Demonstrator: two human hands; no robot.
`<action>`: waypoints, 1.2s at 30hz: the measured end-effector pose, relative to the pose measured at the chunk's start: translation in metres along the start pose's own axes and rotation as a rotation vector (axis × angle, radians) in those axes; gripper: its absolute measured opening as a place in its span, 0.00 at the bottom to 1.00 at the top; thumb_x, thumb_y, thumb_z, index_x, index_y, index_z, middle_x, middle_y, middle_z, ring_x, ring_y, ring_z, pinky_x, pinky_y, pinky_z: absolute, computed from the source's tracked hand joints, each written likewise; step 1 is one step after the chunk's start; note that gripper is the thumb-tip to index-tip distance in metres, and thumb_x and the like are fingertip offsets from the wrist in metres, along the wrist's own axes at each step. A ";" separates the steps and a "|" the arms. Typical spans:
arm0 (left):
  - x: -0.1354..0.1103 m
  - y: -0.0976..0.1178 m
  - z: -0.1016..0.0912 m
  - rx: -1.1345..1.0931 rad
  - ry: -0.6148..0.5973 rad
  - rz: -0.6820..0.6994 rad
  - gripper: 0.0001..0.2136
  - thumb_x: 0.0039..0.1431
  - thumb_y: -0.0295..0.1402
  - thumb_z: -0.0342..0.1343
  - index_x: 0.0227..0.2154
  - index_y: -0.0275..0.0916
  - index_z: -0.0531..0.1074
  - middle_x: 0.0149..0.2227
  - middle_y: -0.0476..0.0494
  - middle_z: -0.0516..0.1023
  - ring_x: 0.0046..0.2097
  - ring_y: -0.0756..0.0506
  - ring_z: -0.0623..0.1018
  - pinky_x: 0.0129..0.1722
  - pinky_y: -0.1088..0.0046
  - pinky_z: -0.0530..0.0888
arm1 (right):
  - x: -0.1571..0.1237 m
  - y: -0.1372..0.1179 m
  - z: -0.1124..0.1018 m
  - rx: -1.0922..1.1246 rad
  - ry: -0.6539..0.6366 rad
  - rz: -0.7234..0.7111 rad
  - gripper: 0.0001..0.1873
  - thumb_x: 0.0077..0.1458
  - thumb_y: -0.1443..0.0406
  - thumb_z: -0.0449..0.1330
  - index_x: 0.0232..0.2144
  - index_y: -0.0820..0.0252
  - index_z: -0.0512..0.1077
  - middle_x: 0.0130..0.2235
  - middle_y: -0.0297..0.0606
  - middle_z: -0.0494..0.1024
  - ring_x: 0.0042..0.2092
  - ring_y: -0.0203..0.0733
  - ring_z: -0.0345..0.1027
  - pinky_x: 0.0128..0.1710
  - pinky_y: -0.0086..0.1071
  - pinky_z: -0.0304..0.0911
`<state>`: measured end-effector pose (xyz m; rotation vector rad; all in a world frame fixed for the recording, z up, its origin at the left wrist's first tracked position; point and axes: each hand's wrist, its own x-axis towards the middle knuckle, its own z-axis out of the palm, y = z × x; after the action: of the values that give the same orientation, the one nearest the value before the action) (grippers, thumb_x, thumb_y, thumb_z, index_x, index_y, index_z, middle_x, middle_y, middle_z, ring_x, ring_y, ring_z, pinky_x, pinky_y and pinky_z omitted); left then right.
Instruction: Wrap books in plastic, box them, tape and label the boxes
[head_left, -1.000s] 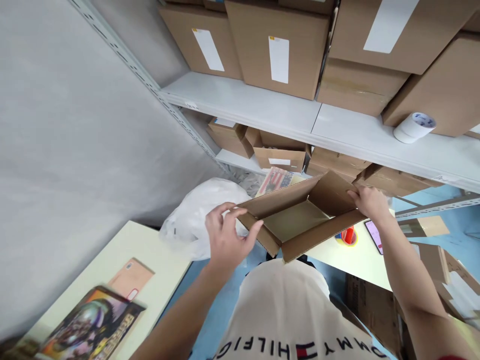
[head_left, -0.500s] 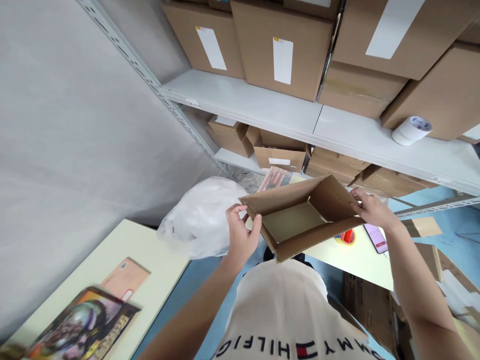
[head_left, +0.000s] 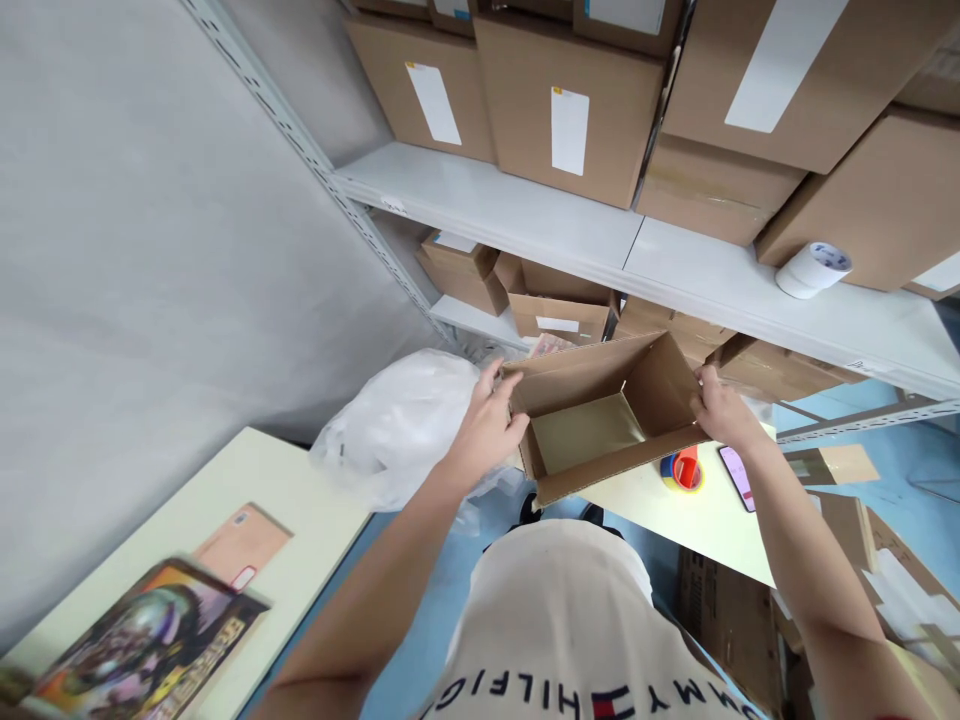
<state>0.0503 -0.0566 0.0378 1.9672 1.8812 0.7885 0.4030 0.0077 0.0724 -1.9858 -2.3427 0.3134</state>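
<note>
A brown cardboard box (head_left: 600, 369), its top open, is held tilted in front of my body above the pale table. My left hand (head_left: 491, 425) grips its left end, the fingers over the upper edge. At the opposite end my right hand (head_left: 724, 410) pinches the right wall, thumb and fingers closed on the cardboard. A pale surface shows at the bottom inside; whether it is the box's floor or the table seen through it, I cannot tell. Just beyond the box's lower right side, a tape roll with red and blue parts (head_left: 684, 468) and a phone (head_left: 738, 478) lie on the table.
Shelving (head_left: 480, 200) with several cartons (head_left: 570, 110) stands ahead, a white tape roll (head_left: 814, 270) on its board. A white plastic bag (head_left: 397, 425) bulges at the left. On a left table (head_left: 300, 520) lie a pink envelope (head_left: 244, 543) and a colourful printed box (head_left: 142, 640).
Both hands have turned and shifted the box slightly, its right end moving left and up. My left hand has moved up along the left end. The view has shifted a little.
</note>
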 end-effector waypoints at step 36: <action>-0.047 -0.052 0.016 -0.197 -0.505 0.300 0.63 0.24 0.71 0.62 0.66 0.42 0.60 0.72 0.28 0.41 0.71 0.20 0.41 0.64 0.36 0.50 | -0.031 0.068 0.059 0.821 -0.433 -0.301 0.50 0.48 0.29 0.49 0.64 0.50 0.65 0.70 0.40 0.55 0.73 0.58 0.35 0.70 0.56 0.33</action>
<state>0.0183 -0.0954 -0.0132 2.0972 1.1965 0.4634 0.4635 -0.0190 0.0044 -1.2356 -2.1118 1.5025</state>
